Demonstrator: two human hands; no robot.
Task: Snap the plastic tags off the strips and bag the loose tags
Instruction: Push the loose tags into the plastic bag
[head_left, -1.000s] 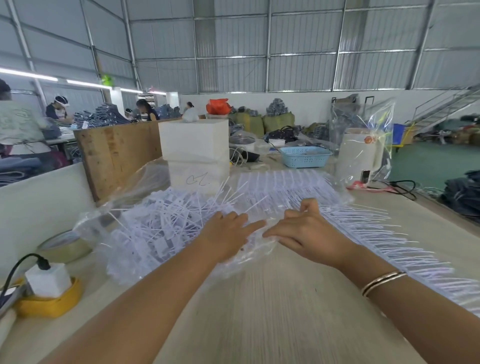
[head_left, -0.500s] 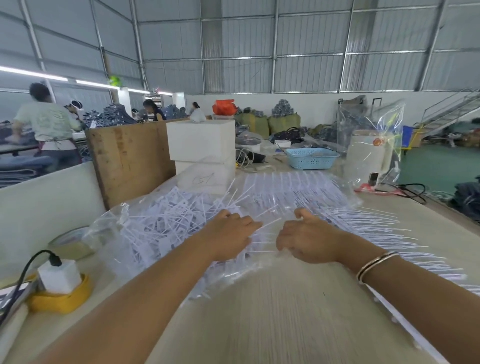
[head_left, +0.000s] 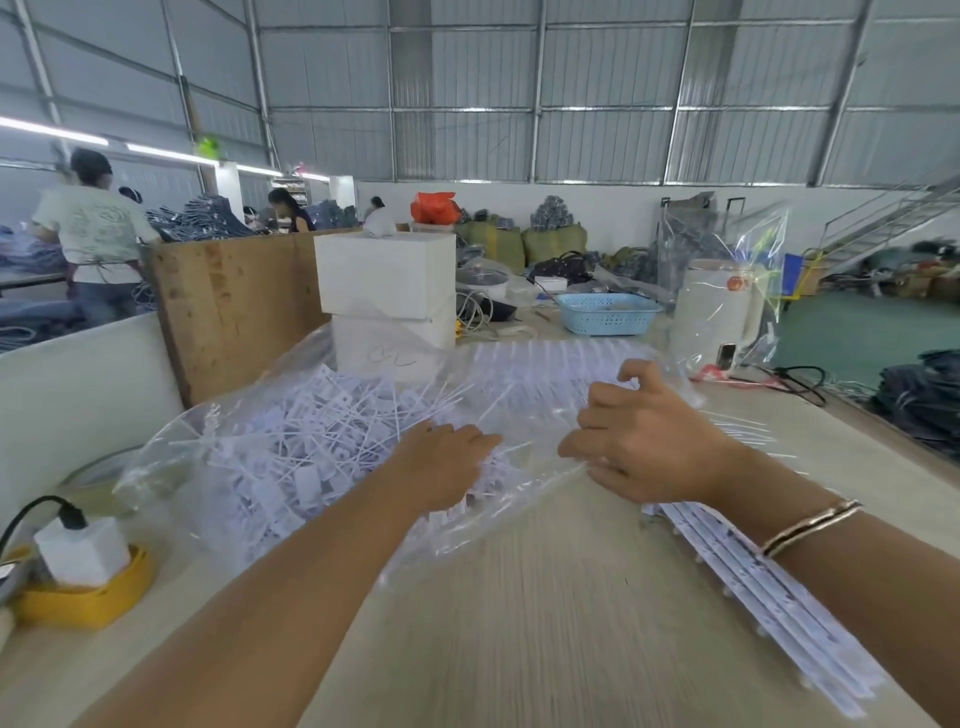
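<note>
A clear plastic bag (head_left: 171, 462) lies on the table, full of loose white tags (head_left: 311, 457). My left hand (head_left: 441, 462) reaches into the bag's mouth, palm down on the tags, fingers curled among them. My right hand (head_left: 649, 441) pinches the bag's upper film at the opening and lifts it. White tag strips (head_left: 769, 597) lie under my right wrist and run toward the near right. More strips with tags attached (head_left: 540, 364) lie fanned out beyond my hands, partly under the film.
Two stacked white boxes (head_left: 387, 291) and a wooden board (head_left: 234, 306) stand behind the bag. A blue basket (head_left: 608, 314) and a white kettle in plastic (head_left: 717, 312) sit at the back right. A yellow tape roll with a white charger (head_left: 83, 577) lies at the near left. People work at tables on the far left.
My right hand rose and opened its fingers to lift the bag's film. My left hand pushed deeper into the bag. The strips now show beneath my right wrist.
</note>
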